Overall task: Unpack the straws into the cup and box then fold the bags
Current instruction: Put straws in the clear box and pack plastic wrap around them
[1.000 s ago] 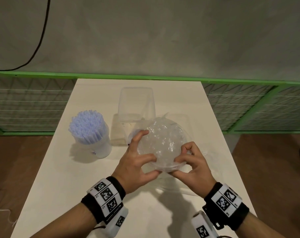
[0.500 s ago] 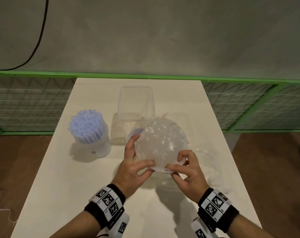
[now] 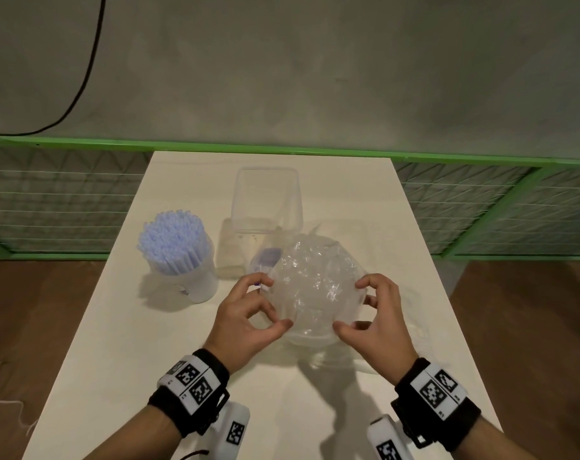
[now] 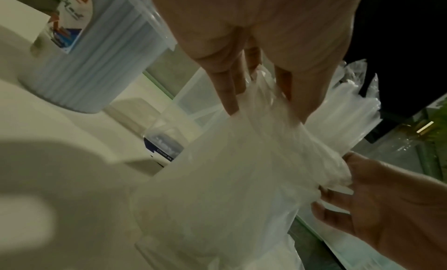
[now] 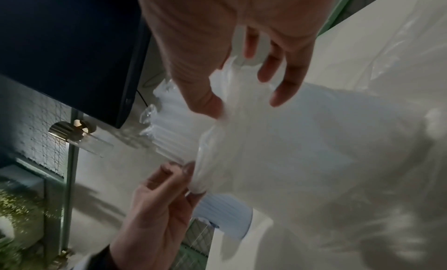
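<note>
A clear bag of white straws [image 3: 315, 287] stands on end at the table's middle, held between both hands. My left hand [image 3: 275, 303] grips its left side with curled fingers and thumb; in the left wrist view the left hand [image 4: 263, 106] pinches the plastic. My right hand [image 3: 350, 305] grips the right side, thumb low and fingers high, and the right hand [image 5: 241, 104] closes on the bag's film. A white cup [image 3: 189, 273] packed with blue straws stands to the left. The clear box [image 3: 265, 200] stands behind, nothing visible in it.
A flat clear bag [image 3: 230, 250] lies between cup and box, with a small blue-labelled packet [image 3: 265, 258] beside it. Loose plastic film [image 3: 404, 300] lies at the right. The white table [image 3: 116, 360] has edges close on both sides; green mesh fencing runs behind.
Both hands have slid apart from the bag's near lower edge to its left and right sides. The bag of straws stays upright between them.
</note>
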